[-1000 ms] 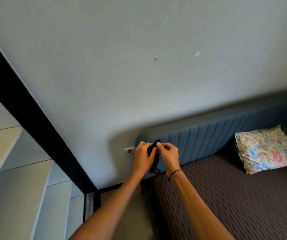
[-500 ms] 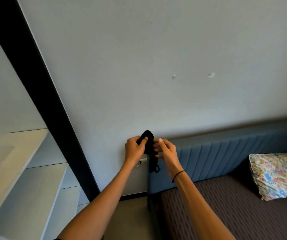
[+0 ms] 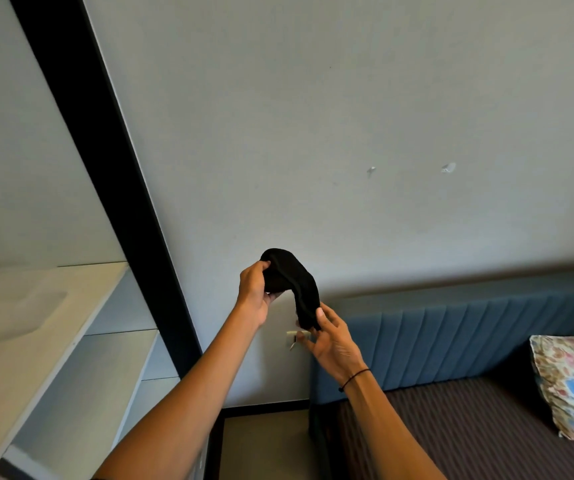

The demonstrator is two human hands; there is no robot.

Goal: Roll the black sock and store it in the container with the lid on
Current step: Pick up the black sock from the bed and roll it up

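Note:
A black sock [image 3: 290,282] is held up in the air in front of the pale wall, bent into an arch. My left hand [image 3: 256,292] grips its upper, thicker end. My right hand [image 3: 330,336], lower and to the right, pinches the sock's other end between thumb and fingers. A thin black band circles my right wrist. No container or lid shows in this view.
White shelves [image 3: 71,341] with a pale, blurred tray-like object [image 3: 12,313] stand at the left beside a black frame post [image 3: 112,188]. A bed with a blue padded headboard [image 3: 451,341], a brown striped cover [image 3: 469,431] and a floral pillow [image 3: 572,382] fills the right. A wall socket [image 3: 294,337] sits behind my right hand.
My hands have moved apart, so the sock now arches between them instead of hanging bunched. The view has swung left and upward, showing more of the shelves.

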